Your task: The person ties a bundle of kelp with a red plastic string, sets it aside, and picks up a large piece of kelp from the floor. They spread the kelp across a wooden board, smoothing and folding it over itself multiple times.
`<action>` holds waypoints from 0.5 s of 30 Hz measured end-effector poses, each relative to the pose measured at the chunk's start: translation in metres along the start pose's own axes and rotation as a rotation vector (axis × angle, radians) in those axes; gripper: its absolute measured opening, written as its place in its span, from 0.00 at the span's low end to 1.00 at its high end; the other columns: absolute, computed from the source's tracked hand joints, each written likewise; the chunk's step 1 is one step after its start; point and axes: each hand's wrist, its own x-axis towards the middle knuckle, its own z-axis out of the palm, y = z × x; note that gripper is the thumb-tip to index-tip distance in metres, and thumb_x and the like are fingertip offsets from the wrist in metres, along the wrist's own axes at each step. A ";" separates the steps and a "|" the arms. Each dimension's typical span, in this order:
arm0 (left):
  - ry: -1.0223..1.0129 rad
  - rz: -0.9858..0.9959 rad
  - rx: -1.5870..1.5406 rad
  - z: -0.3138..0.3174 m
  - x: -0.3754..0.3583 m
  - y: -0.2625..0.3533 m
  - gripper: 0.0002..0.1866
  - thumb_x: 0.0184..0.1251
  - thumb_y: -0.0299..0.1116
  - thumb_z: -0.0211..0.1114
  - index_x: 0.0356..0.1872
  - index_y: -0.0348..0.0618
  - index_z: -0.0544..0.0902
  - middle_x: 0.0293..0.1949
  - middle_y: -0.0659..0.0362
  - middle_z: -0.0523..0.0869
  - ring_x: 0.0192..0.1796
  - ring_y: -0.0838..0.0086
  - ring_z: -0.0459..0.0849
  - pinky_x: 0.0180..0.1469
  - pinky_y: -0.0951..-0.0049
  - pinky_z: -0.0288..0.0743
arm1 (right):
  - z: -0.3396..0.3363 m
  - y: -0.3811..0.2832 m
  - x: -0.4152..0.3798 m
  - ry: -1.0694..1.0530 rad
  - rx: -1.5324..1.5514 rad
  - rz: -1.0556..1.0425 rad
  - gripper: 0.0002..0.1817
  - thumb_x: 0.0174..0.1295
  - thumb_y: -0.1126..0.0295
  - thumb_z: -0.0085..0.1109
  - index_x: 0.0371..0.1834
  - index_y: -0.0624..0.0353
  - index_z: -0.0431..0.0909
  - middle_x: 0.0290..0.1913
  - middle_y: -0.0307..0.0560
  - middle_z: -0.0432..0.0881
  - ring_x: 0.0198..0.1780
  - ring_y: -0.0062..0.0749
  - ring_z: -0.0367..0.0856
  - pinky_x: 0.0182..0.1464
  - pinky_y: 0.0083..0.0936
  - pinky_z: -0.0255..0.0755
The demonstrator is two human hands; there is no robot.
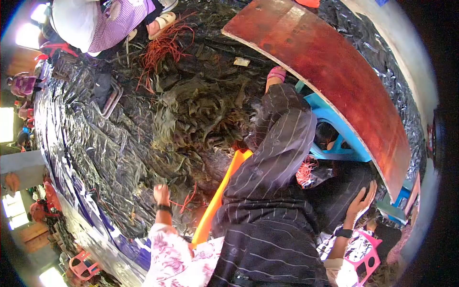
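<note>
My left hand (161, 194), with a dark band at the wrist, is held over the black plastic sheet at lower left. Its fingers look curled closed; anything inside them is too small to make out. Thin red strings (190, 200) lie just right of it. My right hand (362, 202) rests with fingers stretched out on the dark striped cloth over my knee. A heap of large dark brown leaves (191, 115) lies in front of me. An orange strip (222, 193) runs from beside the leaves down along my striped clothing (267, 234).
A reddish wooden board (330, 71) lies over a blue plastic stool (334, 131) on my right. Beyond the leaves are a bundle of red strings (165, 48) and another person (119, 24). A metal frame (112, 100) stands left; a pink stool (366, 258) is at lower right.
</note>
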 end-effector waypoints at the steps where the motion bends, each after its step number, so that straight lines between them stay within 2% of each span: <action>1: -0.054 0.204 0.280 0.020 0.037 -0.006 0.03 0.64 0.30 0.58 0.33 0.46 0.80 0.28 0.54 0.82 0.29 0.62 0.79 0.32 0.63 0.73 | 0.000 0.000 0.000 -0.001 -0.007 0.003 0.20 0.72 0.71 0.48 0.63 0.68 0.70 0.67 0.60 0.70 0.68 0.52 0.67 0.71 0.39 0.57; 3: -0.141 0.270 0.005 0.066 0.112 -0.016 0.04 0.68 0.34 0.58 0.34 0.48 0.78 0.25 0.61 0.77 0.30 0.67 0.76 0.31 0.65 0.72 | 0.000 0.002 0.002 -0.010 0.001 -0.004 0.20 0.71 0.71 0.48 0.64 0.68 0.69 0.68 0.59 0.70 0.69 0.51 0.67 0.71 0.41 0.58; 4: -0.149 0.277 0.004 0.075 0.100 0.047 0.04 0.68 0.34 0.58 0.34 0.48 0.78 0.25 0.61 0.77 0.30 0.67 0.76 0.31 0.65 0.72 | 0.000 0.004 0.002 -0.014 0.000 0.000 0.20 0.72 0.71 0.48 0.64 0.68 0.69 0.68 0.59 0.70 0.69 0.51 0.67 0.71 0.41 0.57; 5: -0.215 -0.311 -0.198 0.079 0.090 0.137 0.06 0.70 0.36 0.58 0.42 0.49 0.77 0.31 0.63 0.76 0.37 0.67 0.77 0.33 0.62 0.73 | 0.001 0.006 0.003 -0.009 -0.007 0.009 0.20 0.72 0.71 0.48 0.64 0.68 0.69 0.68 0.59 0.70 0.69 0.51 0.67 0.71 0.41 0.57; 7: -0.267 -0.428 -0.595 0.095 0.100 0.186 0.10 0.65 0.36 0.62 0.45 0.53 0.73 0.30 0.63 0.73 0.27 0.73 0.73 0.27 0.69 0.71 | 0.001 0.010 0.003 -0.032 -0.017 0.002 0.20 0.72 0.71 0.48 0.64 0.68 0.69 0.68 0.59 0.69 0.70 0.50 0.66 0.72 0.40 0.56; 8: -0.313 -0.462 -0.829 0.104 0.111 0.194 0.11 0.68 0.33 0.61 0.47 0.49 0.71 0.32 0.60 0.74 0.30 0.72 0.75 0.25 0.70 0.70 | -0.001 0.008 0.003 -0.049 -0.011 0.027 0.20 0.72 0.71 0.48 0.64 0.68 0.69 0.68 0.58 0.69 0.70 0.49 0.66 0.73 0.39 0.54; 9: -0.329 -0.462 -0.820 0.116 0.116 0.200 0.11 0.68 0.33 0.61 0.47 0.49 0.71 0.32 0.60 0.74 0.30 0.72 0.75 0.25 0.70 0.70 | -0.001 0.006 0.003 -0.046 -0.023 0.041 0.20 0.72 0.71 0.48 0.64 0.68 0.69 0.68 0.58 0.69 0.70 0.49 0.66 0.73 0.39 0.54; 11: -0.159 -0.398 -0.540 0.141 0.109 0.234 0.08 0.68 0.32 0.62 0.42 0.42 0.73 0.29 0.57 0.75 0.27 0.71 0.76 0.22 0.71 0.67 | -0.002 0.003 0.005 -0.064 -0.012 0.070 0.20 0.72 0.71 0.48 0.64 0.67 0.69 0.69 0.57 0.69 0.71 0.48 0.65 0.73 0.38 0.54; 12: -0.166 -0.441 -0.451 0.142 0.107 0.248 0.11 0.68 0.32 0.64 0.33 0.36 0.74 0.24 0.56 0.74 0.24 0.69 0.77 0.19 0.73 0.64 | -0.004 -0.001 0.006 -0.073 -0.020 0.081 0.20 0.72 0.71 0.47 0.64 0.67 0.69 0.69 0.57 0.69 0.71 0.47 0.65 0.73 0.38 0.54; 13: -0.172 -0.437 -0.445 0.148 0.112 0.242 0.11 0.68 0.32 0.64 0.33 0.36 0.74 0.24 0.56 0.74 0.24 0.69 0.77 0.19 0.73 0.64 | -0.004 0.000 0.007 -0.072 -0.024 0.089 0.20 0.72 0.71 0.47 0.64 0.67 0.69 0.69 0.57 0.69 0.71 0.47 0.65 0.73 0.38 0.54; 15: -0.231 -0.377 -0.441 0.165 0.143 0.199 0.14 0.68 0.33 0.64 0.25 0.37 0.74 0.20 0.55 0.73 0.23 0.68 0.78 0.18 0.70 0.64 | -0.001 0.004 0.007 -0.066 -0.015 0.079 0.20 0.72 0.71 0.47 0.64 0.67 0.69 0.69 0.57 0.69 0.71 0.47 0.65 0.73 0.38 0.54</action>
